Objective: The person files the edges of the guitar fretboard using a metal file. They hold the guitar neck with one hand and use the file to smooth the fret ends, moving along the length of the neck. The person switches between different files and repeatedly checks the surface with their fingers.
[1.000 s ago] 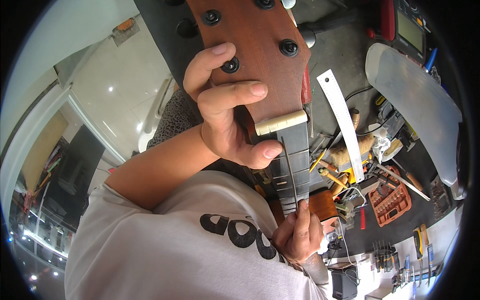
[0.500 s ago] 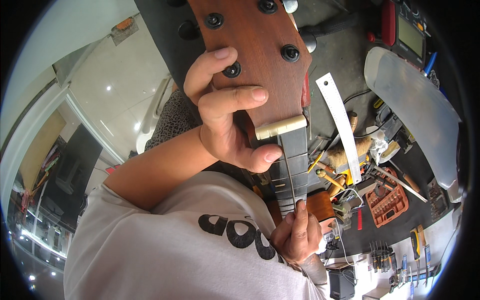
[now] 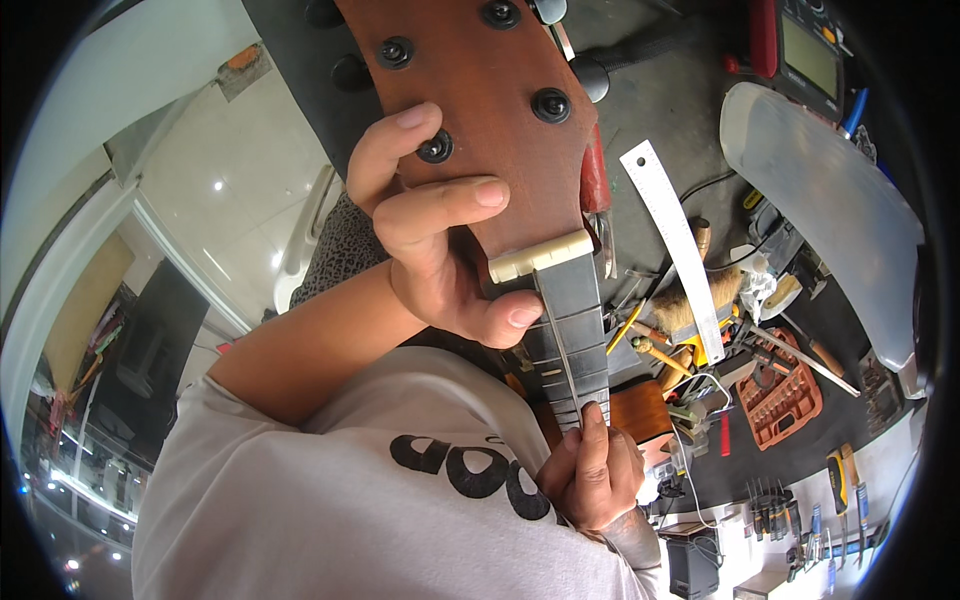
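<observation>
A brown guitar headstock (image 3: pixel 500 130) with black tuner posts lies face up across the upper middle. My left hand (image 3: pixel 440 240) is curled over its left edge, two fingers on the face and the thumb by the fingerboard (image 3: pixel 570 330). At the headstock's base sits a cream nut (image 3: pixel 540 257) with slots along it. A thin needle file (image 3: pixel 563 350) runs along the fingerboard, its far end at the nut. My right hand (image 3: pixel 597 475) pinches the near end, index finger stretched along it. The guitar's orange-brown body (image 3: pixel 640 412) shows partly beyond that hand.
Right of the neck lie a white ruler (image 3: pixel 675 250), a brush (image 3: pixel 705 300) and an orange socket-bit case (image 3: pixel 780 400). A translucent plastic sheet (image 3: pixel 820 220) and a red-and-black meter (image 3: pixel 805 60) are farther right. A red-handled tool (image 3: pixel 594 180) lies partly under the headstock.
The headstock and my left hand have shifted a little left, uncovering more of the red-handled tool. The file still reaches the nut, and my right hand has barely moved.
</observation>
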`<state>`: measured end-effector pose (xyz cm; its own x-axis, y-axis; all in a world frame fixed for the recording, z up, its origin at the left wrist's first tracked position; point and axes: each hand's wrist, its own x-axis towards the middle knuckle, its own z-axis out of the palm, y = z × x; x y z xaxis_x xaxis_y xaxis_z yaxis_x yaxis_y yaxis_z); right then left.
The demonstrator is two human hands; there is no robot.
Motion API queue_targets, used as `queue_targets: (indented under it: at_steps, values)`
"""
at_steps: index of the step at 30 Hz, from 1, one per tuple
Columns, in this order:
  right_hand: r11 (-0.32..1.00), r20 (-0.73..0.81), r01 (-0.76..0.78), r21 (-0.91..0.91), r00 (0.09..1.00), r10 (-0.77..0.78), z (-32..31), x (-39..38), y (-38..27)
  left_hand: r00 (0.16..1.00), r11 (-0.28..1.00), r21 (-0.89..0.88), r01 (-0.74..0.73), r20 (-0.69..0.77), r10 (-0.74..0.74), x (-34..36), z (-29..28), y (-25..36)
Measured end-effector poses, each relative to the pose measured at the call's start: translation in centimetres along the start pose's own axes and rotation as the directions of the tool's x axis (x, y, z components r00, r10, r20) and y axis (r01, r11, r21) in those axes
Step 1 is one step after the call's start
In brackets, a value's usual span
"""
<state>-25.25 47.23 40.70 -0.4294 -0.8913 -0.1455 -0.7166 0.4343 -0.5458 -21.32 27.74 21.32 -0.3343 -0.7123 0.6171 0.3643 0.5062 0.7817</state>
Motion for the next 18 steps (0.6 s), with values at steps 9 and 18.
queue_targets:
  at_steps: [9, 18]
  values:
    - [1.000, -0.020, 0.007, 0.014, 1.000, -0.006, 0.00, -0.01, 0.09, 0.999, 0.999, 0.047, 0.016, 0.047, -0.018, 0.09, -0.33, 0.36]
    - [1.000, -0.026, 0.003, 0.015, 1.000, -0.002, 0.12, 0.00, 0.08, 0.998, 0.999, 0.021, 0.039, 0.044, -0.039, 0.40, -0.16, 0.58]
